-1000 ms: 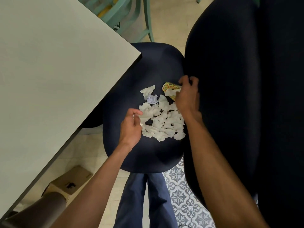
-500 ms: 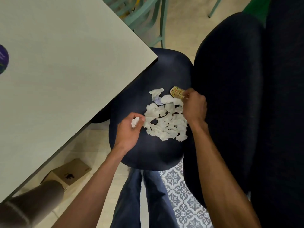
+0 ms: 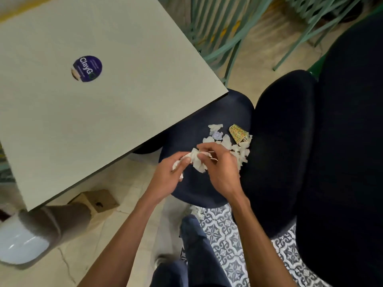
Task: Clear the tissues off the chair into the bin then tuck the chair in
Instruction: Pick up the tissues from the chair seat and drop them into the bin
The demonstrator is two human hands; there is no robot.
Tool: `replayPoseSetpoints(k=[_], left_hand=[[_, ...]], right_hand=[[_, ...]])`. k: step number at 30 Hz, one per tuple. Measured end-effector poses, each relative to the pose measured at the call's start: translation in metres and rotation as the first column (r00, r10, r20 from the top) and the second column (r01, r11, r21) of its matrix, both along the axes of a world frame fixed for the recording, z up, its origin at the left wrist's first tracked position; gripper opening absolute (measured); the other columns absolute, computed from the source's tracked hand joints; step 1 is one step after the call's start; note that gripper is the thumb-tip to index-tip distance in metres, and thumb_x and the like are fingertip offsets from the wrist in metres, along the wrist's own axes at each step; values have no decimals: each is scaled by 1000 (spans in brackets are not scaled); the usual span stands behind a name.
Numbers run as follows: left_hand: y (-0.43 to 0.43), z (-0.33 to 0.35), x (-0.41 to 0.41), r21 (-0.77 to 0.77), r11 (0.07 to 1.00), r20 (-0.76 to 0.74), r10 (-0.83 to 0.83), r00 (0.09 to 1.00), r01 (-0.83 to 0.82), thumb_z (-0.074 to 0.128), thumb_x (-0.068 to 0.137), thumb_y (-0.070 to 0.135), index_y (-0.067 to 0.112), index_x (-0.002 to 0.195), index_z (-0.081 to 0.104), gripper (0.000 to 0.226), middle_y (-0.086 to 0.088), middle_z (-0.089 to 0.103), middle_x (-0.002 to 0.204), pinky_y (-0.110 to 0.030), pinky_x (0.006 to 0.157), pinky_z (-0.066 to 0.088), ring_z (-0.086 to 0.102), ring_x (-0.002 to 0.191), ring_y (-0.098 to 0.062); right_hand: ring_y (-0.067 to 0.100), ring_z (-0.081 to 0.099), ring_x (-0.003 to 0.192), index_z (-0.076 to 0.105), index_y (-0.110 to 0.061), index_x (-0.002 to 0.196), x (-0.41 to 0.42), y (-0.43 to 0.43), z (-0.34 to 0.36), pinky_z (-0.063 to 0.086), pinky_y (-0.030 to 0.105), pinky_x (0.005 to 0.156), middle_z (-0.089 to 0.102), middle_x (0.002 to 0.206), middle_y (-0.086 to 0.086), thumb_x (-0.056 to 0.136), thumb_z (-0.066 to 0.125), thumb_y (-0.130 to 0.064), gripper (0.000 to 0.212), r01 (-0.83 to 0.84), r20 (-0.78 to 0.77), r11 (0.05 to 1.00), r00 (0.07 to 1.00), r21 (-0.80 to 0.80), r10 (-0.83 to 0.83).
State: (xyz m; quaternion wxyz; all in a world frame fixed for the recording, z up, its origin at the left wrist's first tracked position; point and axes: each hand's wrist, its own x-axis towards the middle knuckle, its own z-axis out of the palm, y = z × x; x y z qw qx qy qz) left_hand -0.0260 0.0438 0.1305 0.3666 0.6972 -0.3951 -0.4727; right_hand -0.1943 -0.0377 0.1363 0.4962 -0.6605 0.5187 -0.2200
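"ClayGO" was read on a round purple sticker (image 3: pixel 87 68) on the table (image 3: pixel 116 129). A wad of tissues (image 3: pixel 194 158) was pinched by both the left hand (image 3: pixel 167 177) and the right hand (image 3: pixel 220 169) above the chair seat (image 3: pixel 194 191). Loose tissues (image 3: pixel 241 149) were scattered on the seat just beyond the right hand, beside a yellow patterned wrapper (image 3: pixel 238 133).

Tissues (image 3: pixel 241 149) on chair (image 3: pixel 192 189) beside table (image 3: pixel 124 100)

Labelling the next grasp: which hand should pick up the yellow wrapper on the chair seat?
Probably right. The right hand is nearer the yellow wrapper and loose tissues; the left hand is farther off, its fingers curled round a tissue wad.
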Motion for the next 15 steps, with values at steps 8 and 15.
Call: replayPoseSetpoints(k=[8,15], left_hand=[[158,55,24,-33,979,6,202,979,-201,82,88,35,33,111,65,29,15,70,84,-21,60,48,61,67,-2],[298,84,54,-35,908,139,417,898,-417,78,92,38,31,99,69,14,11,71,84,-24,62,46,63,71,-2]], right_hand=[[9,72,81,73,-30,104,55,138,58,57,22,72,77,92,-12,95,80,-13,20,-49,132,996,990,78,39],[9,74,85,76,-30,99,91,268,90,62,33,82,77,94,-13,100,73,-20,11,-263,67,965,963,11,262]])
